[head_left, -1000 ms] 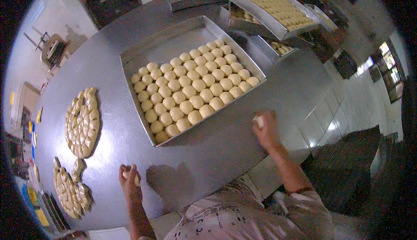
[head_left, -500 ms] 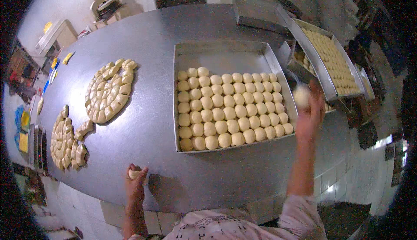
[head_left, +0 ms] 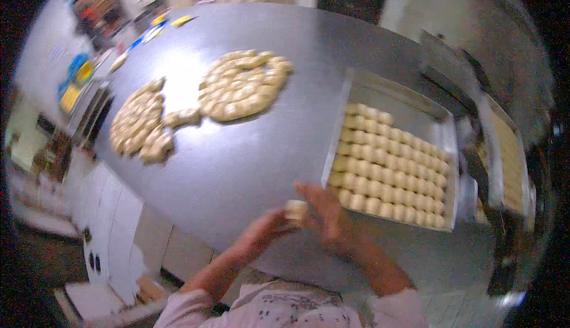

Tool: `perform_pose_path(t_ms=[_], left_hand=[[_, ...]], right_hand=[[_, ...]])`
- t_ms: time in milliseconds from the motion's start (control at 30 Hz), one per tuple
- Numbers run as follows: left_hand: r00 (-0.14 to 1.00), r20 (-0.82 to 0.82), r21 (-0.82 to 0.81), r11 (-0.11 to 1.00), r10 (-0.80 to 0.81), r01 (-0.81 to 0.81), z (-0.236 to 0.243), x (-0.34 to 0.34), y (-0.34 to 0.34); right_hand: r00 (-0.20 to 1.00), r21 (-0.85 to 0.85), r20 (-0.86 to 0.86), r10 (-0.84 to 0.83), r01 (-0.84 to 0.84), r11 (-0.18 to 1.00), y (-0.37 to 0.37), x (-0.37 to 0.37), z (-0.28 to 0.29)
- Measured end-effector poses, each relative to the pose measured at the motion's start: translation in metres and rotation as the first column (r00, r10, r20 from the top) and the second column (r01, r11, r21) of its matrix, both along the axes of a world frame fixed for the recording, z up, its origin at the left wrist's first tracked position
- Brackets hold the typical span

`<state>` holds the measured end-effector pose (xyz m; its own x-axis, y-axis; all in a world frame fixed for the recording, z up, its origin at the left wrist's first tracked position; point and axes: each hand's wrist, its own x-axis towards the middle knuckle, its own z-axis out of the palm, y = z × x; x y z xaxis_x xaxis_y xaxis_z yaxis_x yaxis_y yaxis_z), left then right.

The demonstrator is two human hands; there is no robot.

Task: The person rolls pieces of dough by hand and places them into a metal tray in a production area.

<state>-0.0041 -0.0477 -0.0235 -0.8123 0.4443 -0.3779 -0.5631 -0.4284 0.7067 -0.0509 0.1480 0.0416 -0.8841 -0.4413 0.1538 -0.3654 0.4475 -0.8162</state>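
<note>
Between my hands, in front of the tray's near left corner, is a pale piece of dough [head_left: 296, 210]. My left hand [head_left: 274, 223] is closed on it from the left. My right hand [head_left: 330, 214] is just to its right, blurred, with the fingers stretched out toward the dough; whether they touch it I cannot tell. At the right, a metal tray [head_left: 402, 90] holds rows of round dough balls [head_left: 392, 173]. Toward the left, two flat rounds of cut dough pieces, a farther one [head_left: 243, 87] and a nearer one [head_left: 138, 123], lie on the steel table [head_left: 237, 167].
Past the tray on the right stands another long tray [head_left: 509, 155] filled with small dough pieces. A metal pan [head_left: 445, 60] is at the table's far right. Yellow and blue items [head_left: 155, 30] lie along the far left edge. A scale-like device [head_left: 98, 111] stands at the left.
The view has turned left, so the table's things appear farther right. My right hand has come from beyond the tray to my left hand; the dough ball formerly in it no longer shows there.
</note>
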Motion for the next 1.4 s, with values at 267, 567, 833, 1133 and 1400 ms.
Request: perform_pose_path(t_ms=[267,567,833,1133,1400], left_hand=[[0.879,-0.45,-0.76,0.447,0.161,-0.471,-0.02,-0.043,-0.161],[0.78,-0.554,-0.747,-0.587,0.29,-0.312,-0.041,-0.115,-0.323],[0.707,-0.688,-0.724,-0.221,0.166,-0.653,-0.048,-0.185,-0.331],[0.631,-0.633,-0.712,-0.016,0.449,-0.702,-0.055,-0.086,-0.39],[0.364,-0.473,-0.531,0.07,0.803,-0.844,0.008,-0.016,-0.381]], right_hand=[[0.78,0.192,-0.186,-0.597,0.625,0.756,0.086,0.188,-0.1],[0.391,0.563,-0.467,-0.793,0.823,0.075,0.081,0.138,-0.11],[0.088,0.247,-0.627,-0.774,0.965,-0.09,0.179,0.146,-0.133],[0.133,0.311,-0.559,-0.819,0.949,-0.058,0.224,0.19,-0.142],[0.28,0.322,-0.45,-0.848,0.937,0.138,0.166,0.192,-0.134]])
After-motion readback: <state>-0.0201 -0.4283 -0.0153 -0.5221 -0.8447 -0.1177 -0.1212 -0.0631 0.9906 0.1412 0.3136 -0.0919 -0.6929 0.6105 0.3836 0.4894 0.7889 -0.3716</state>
